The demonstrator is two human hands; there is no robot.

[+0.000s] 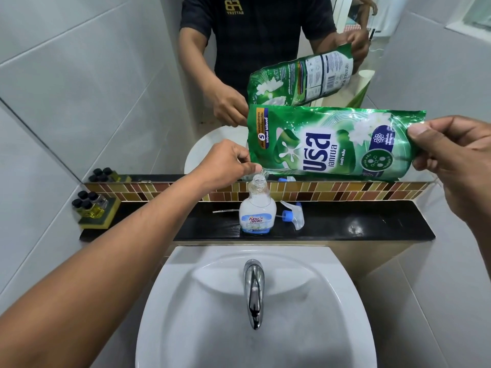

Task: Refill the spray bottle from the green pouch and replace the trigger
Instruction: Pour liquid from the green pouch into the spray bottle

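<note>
The green pouch point(332, 144) is held sideways in the air above the black shelf point(372, 224). My right hand point(457, 160) grips its bottom end at the right. My left hand point(228, 163) pinches its lower left corner, right over the open neck of the clear spray bottle point(257, 208). The bottle stands upright on the shelf with no cap, its lower part whitish with a blue label. The trigger point(293, 215), blue and clear, lies on the shelf just right of the bottle, its thin tube reaching left behind it.
A white sink point(186, 301) with a chrome tap point(254, 288) sits below the shelf. Several small black-capped bottles point(90, 205) stand on a yellow sponge at the shelf's left end. A mirror behind reflects the pouch and a person. Tiled walls close in both sides.
</note>
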